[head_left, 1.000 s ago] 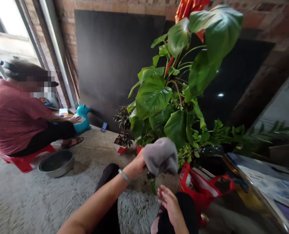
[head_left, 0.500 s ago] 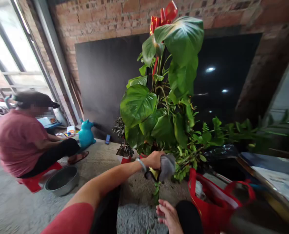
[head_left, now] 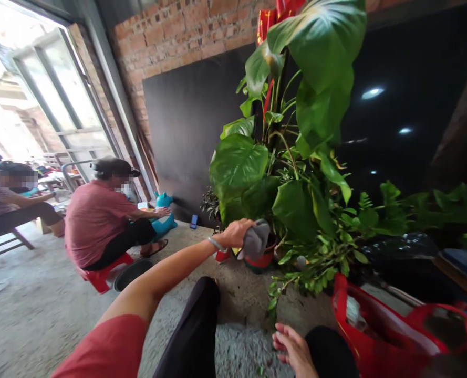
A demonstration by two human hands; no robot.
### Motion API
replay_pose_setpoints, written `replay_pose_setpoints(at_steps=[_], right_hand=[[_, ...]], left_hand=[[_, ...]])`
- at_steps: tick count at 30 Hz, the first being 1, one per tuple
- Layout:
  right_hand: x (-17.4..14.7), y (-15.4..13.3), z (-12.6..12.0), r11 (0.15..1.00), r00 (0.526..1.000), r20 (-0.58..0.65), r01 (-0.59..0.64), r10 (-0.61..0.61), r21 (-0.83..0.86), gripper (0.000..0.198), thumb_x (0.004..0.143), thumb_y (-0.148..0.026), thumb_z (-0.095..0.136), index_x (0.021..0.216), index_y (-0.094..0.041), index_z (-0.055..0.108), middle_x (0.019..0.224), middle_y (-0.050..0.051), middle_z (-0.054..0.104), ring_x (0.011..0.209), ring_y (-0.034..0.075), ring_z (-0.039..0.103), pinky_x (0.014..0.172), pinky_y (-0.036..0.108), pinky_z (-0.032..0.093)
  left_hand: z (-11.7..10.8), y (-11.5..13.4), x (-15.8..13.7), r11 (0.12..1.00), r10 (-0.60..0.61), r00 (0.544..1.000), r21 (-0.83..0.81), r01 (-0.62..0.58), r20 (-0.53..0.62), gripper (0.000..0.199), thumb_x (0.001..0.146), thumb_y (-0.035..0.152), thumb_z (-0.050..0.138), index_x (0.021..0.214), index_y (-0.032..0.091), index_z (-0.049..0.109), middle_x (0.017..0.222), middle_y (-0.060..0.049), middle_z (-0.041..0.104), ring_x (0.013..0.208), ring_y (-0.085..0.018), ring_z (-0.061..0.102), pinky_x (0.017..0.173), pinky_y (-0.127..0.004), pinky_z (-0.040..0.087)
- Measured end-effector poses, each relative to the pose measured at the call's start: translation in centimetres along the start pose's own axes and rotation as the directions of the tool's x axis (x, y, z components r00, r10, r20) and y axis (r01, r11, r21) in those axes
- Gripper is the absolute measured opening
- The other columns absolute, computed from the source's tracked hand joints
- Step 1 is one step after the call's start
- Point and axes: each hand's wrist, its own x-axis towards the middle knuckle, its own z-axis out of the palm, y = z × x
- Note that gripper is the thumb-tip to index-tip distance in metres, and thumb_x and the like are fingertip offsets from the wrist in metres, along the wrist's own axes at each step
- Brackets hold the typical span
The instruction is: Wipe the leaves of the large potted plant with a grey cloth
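Observation:
My left hand (head_left: 236,233), reached out from a red sleeve with a bracelet on the wrist, is closed round a soft grey cloth (head_left: 257,239). It is in front of the lower leaves of a tall potted plant (head_left: 239,163) with broad green leaves. The cloth partly covers the plant's reddish pot (head_left: 261,261). My right hand (head_left: 295,349) hovers by my right knee, fingers apart and slightly bent, holding nothing. A leafy green sprig (head_left: 274,296) hangs beyond it.
On the right stands a red bag (head_left: 379,333). A person in a pink shirt (head_left: 95,220) sits at left by a grey basin (head_left: 133,274) and a blue animal toy (head_left: 164,223). A phone (head_left: 194,221) leans on the black panel (head_left: 194,126). Another person (head_left: 4,202) sits farther left.
The view has turned left. My left hand has carried the grey cloth leftward relative to the plant, uncovering its pot. The person in pink now has a hand at the blue toy.

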Motion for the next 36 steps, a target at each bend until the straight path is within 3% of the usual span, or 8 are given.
replay_pose_setpoints(at_steps=[3, 9, 14, 18, 24, 30, 33, 36], right_hand=[[0.1, 0.2, -0.8, 1.000, 1.000, -0.024, -0.009, 0.009, -0.010, 0.060, 0.043, -0.057, 0.074, 0.090, -0.020, 0.072, 0.083, 0.011, 0.076, 0.081, 0.028, 0.071, 0.064, 0.033, 0.049], [0.5, -0.1, 0.5, 0.999, 1.000, -0.024, -0.014, 0.014, -0.037, 0.056, 0.044, -0.061, 0.072, 0.086, -0.022, 0.073, 0.081, 0.010, 0.076, 0.082, 0.029, 0.071, 0.063, 0.034, 0.049], [0.5, -0.7, 1.4, 0.985, 0.997, -0.054, -0.052, 0.062, 0.166, 0.058, 0.043, -0.053, 0.080, 0.091, -0.022, 0.071, 0.088, 0.009, 0.075, 0.086, 0.027, 0.070, 0.065, 0.033, 0.050], [3.4, -4.9, -1.8, 0.891, 0.959, -0.235, -0.035, 0.158, 0.454, 0.048, 0.045, -0.047, 0.078, 0.086, -0.025, 0.065, 0.088, 0.007, 0.071, 0.091, 0.028, 0.068, 0.072, 0.037, 0.052], [12.0, -12.1, -7.3, 0.886, 0.909, -0.390, 0.055, 0.146, 0.460, 0.034, 0.064, -0.049, 0.071, 0.085, -0.026, 0.058, 0.081, 0.002, 0.067, 0.086, 0.023, 0.067, 0.071, 0.033, 0.048], [14.9, -11.9, -7.3, 0.853, 0.943, -0.316, 0.077, 0.106, 0.515, 0.028, 0.067, -0.043, 0.072, 0.085, -0.025, 0.062, 0.078, 0.002, 0.070, 0.080, 0.023, 0.067, 0.068, 0.034, 0.050], [15.2, -12.2, -6.9, 0.832, 0.955, -0.286, 0.092, 0.082, 0.547, 0.032, 0.065, -0.043, 0.072, 0.090, -0.026, 0.064, 0.082, 0.001, 0.073, 0.083, 0.023, 0.069, 0.070, 0.034, 0.052], [15.2, -13.1, -7.1, 0.809, 0.970, -0.240, 0.116, 0.032, 0.576, 0.032, 0.067, -0.045, 0.070, 0.092, -0.025, 0.067, 0.087, 0.003, 0.076, 0.091, 0.026, 0.071, 0.075, 0.037, 0.056]], left_hand=[[-0.6, -0.5, -3.6, 0.991, 0.102, 0.995, -0.084, -0.101, -0.002, 0.050, 0.071, 0.019, 0.071, 0.120, 0.018, 0.064, 0.115, -0.011, 0.069, 0.106, -0.025, 0.065, 0.095, -0.033, 0.051], [-4.9, -1.4, -0.2, 0.994, -0.091, 0.884, -0.100, 0.051, -0.459, 0.059, 0.070, 0.025, 0.073, 0.127, 0.017, 0.059, 0.123, -0.011, 0.064, 0.113, -0.025, 0.060, 0.100, -0.034, 0.048], [2.5, -3.3, -1.3, 0.915, -0.377, 0.925, -0.171, 0.365, -0.042, 0.054, 0.062, 0.014, 0.071, 0.116, 0.014, 0.063, 0.104, -0.009, 0.070, 0.099, -0.025, 0.065, 0.089, -0.033, 0.051], [8.0, -3.8, -6.8, 0.924, -0.270, 0.904, -0.174, 0.340, 0.331, 0.050, 0.060, 0.009, 0.066, 0.109, 0.017, 0.066, 0.102, -0.009, 0.073, 0.095, -0.025, 0.069, 0.083, -0.030, 0.051], [7.5, -3.0, -11.0, 0.899, -0.191, 0.920, -0.315, 0.304, 0.342, 0.042, 0.067, 0.016, 0.066, 0.108, 0.019, 0.067, 0.097, -0.004, 0.074, 0.090, -0.022, 0.069, 0.082, -0.029, 0.051], [6.9, -1.5, -6.3, 0.818, -0.355, 0.929, -0.447, 0.361, 0.102, 0.054, 0.066, 0.020, 0.072, 0.119, 0.016, 0.065, 0.100, -0.004, 0.074, 0.094, -0.021, 0.068, 0.086, -0.030, 0.054], [9.7, -0.6, -1.0, 0.763, -0.432, 0.901, -0.519, 0.386, 0.035, 0.060, 0.063, 0.015, 0.074, 0.122, 0.014, 0.064, 0.103, -0.006, 0.075, 0.097, -0.022, 0.067, 0.088, -0.032, 0.054], [14.2, 0.9, 3.2, 0.699, -0.403, 0.897, -0.573, 0.428, 0.179, 0.057, 0.061, 0.009, 0.072, 0.117, 0.014, 0.066, 0.098, -0.005, 0.075, 0.092, -0.019, 0.068, 0.087, -0.031, 0.056]])
